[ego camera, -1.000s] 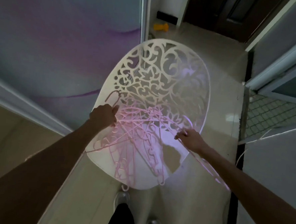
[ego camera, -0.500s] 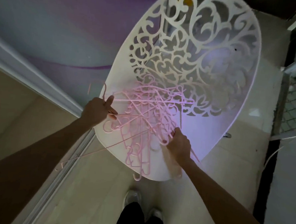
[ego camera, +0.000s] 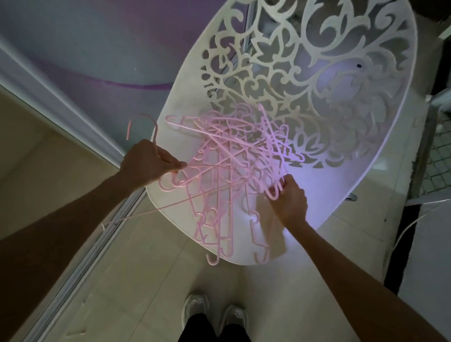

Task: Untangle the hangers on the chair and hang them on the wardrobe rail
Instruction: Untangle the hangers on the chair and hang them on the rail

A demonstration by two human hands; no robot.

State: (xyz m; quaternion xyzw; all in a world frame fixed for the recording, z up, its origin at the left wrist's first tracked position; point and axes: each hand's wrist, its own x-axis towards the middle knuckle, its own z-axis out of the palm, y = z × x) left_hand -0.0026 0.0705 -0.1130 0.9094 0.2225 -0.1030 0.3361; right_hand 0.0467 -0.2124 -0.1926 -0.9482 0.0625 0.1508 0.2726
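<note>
A tangle of thin pink hangers [ego camera: 226,176] lies on the seat of a white cut-out chair [ego camera: 323,192], some hooks poking over its front edge. Your left hand [ego camera: 148,163] grips one hanger [ego camera: 193,169] at the neck; its hook curls up beside the chair and its long bar slants down to your left, past the seat edge. Your right hand [ego camera: 288,198] pinches another hook at the pile's right side. They look light, stiff, slick and easily snagged, so hold each by the neck.

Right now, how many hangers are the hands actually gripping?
2. The left hand holds one hanger off the chair's left edge; the right hand pinches a hook in the pile.
</note>
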